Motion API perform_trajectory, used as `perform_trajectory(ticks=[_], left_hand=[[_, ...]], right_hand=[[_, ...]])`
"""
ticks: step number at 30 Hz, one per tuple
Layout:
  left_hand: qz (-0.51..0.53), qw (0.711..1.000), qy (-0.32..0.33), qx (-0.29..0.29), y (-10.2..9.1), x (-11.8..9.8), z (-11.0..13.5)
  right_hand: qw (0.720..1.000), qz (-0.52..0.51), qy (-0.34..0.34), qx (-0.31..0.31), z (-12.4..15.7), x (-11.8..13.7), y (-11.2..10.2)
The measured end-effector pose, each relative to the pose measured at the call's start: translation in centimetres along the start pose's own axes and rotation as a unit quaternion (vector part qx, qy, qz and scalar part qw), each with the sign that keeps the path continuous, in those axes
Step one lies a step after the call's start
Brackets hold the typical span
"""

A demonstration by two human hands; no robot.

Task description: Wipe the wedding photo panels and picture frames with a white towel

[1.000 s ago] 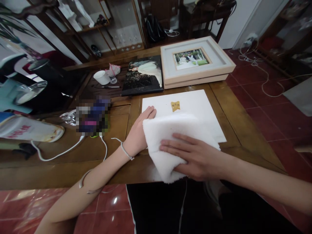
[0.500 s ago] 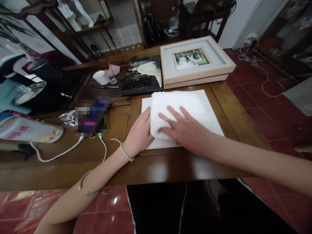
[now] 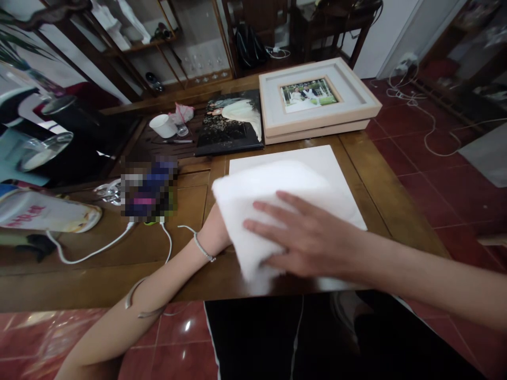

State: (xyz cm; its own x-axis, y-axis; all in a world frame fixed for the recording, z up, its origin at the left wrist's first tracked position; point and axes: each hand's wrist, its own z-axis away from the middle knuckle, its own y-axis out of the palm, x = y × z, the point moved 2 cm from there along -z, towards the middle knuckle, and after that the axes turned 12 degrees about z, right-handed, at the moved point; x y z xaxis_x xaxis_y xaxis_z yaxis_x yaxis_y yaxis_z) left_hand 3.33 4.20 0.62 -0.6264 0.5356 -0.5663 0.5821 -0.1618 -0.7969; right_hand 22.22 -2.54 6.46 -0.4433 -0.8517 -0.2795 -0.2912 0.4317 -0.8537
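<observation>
A thick white fleecy cloth point(image 3: 245, 206) lies over a flat white board point(image 3: 340, 195) on the wooden table. On top of the cloth, my right hand point(image 3: 301, 232) presses down with its fingers spread and stretched out; cloth and hand are slightly blurred. The cloth's near corner reaches past the board's near side toward the table edge. My left hand point(image 3: 219, 229) rests at the board's left side, and the cloth's left part covers its fingers, so their state is hidden. A thin bracelet point(image 3: 202, 248) circles the left wrist.
Behind the board lie a dark photo panel point(image 3: 233, 142) and pale stacked frames point(image 3: 273, 129) with a photo. Leftward are a paper cup point(image 3: 162, 125), a pen point(image 3: 178, 141), a pixelated device point(image 3: 148, 192) with white cables, and a white container point(image 3: 51, 208) lying sideways.
My right hand and the cloth have moved toward me and to the left, and the cloth now covers my left hand's fingers. The left arm has stayed nearly still.
</observation>
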Motion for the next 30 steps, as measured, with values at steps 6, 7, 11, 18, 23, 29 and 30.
perform_trajectory(ticks=[6, 7, 11, 18, 23, 29, 30], left_hand=[[-0.050, 0.998, 0.029, -0.004, -0.1, -1.3, -0.2], [-0.057, 0.998, 0.027, -0.003, -0.1, -1.3, -0.2], [-0.070, 0.997, 0.022, 0.003, -0.1, -1.3, -0.2], [-0.056, 0.998, 0.025, 0.015, -0.2, -1.0, 0.0], [-0.047, 0.999, 0.025, 0.012, -0.2, -1.0, -0.1], [-0.015, 1.000, 0.001, -0.020, -0.1, -1.2, -0.3], [0.000, 1.000, -0.004, -0.025, -0.2, -1.2, -0.3]], right_hand=[[0.983, 0.096, 0.091, 0.129, 1.9, -5.1, 3.3], [0.981, 0.101, 0.103, 0.130, 2.1, -5.4, 3.5], [0.978, 0.083, 0.103, 0.159, 1.7, -4.5, 3.3], [0.974, -0.007, 0.103, 0.200, 0.2, 2.3, -1.0], [0.965, -0.057, 0.113, 0.231, 0.6, 1.9, -1.6], [0.968, 0.019, 0.139, 0.210, 1.0, -4.2, 2.5], [0.968, 0.030, 0.145, 0.202, 0.9, -4.9, 3.2]])
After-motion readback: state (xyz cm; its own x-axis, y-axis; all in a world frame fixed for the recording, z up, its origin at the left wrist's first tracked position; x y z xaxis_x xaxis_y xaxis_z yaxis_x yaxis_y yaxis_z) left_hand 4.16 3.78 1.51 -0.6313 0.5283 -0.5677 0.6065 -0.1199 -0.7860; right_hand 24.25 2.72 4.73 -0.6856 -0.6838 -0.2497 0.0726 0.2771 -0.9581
